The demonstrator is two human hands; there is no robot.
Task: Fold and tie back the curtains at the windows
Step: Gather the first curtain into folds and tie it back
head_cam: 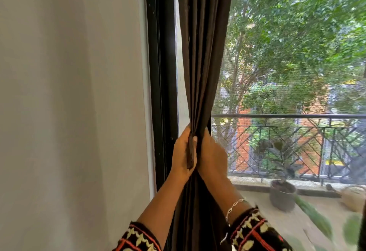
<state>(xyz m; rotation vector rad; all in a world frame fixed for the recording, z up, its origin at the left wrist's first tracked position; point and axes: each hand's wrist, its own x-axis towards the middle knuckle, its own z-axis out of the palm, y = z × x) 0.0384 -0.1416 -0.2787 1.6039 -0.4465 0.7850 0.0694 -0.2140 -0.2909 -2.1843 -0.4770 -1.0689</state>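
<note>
A dark brown curtain (204, 52) hangs gathered into a narrow bundle at the left side of the window (297, 62). My left hand (183, 151) grips the bundle's left side, its thumb pressed over a folded strip of the same dark cloth. Wrapped around the right side of the bundle at the same height is my right hand (213, 155), its fingers hidden behind the cloth. Below my hands the curtain falls loose between my forearms.
The black window frame (162, 72) and a plain grey wall (69, 92) stand to the left. Beyond the mesh screen are a balcony railing (287, 124), a potted plant (282, 193), a woven basket (354, 197) and trees.
</note>
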